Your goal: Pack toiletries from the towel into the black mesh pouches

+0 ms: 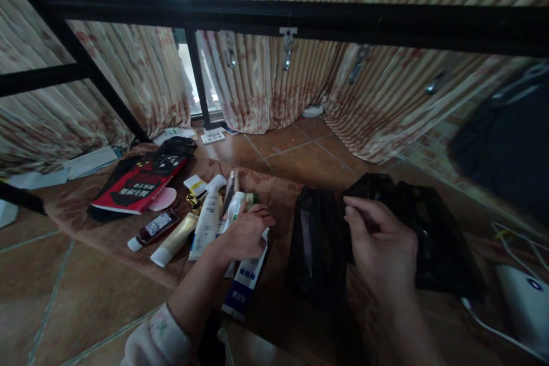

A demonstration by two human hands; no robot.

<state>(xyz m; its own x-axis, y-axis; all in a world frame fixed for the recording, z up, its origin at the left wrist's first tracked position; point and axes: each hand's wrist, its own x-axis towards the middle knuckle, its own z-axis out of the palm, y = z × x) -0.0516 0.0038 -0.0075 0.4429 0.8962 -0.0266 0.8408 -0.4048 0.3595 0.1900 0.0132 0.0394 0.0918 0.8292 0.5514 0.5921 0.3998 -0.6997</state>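
Observation:
My left hand (245, 234) rests with curled fingers on a white and blue tube (245, 283) lying on the brown mat, gripping its upper end. Just left of it lie several other tubes: a white one (207, 217), a cream one (175, 239) and a dark bottle (155, 226). My right hand (380, 240) pinches the edge of a black mesh pouch (319, 243), which stands open between my two hands. A larger black bag (433, 229) lies behind the right hand.
A red and black book (139, 186) lies at the back left of the brown mat (98, 229). A black metal frame (300, 17) crosses overhead before striped curtains. A white device (525, 303) with cables sits at the right. Tiled floor surrounds the mat.

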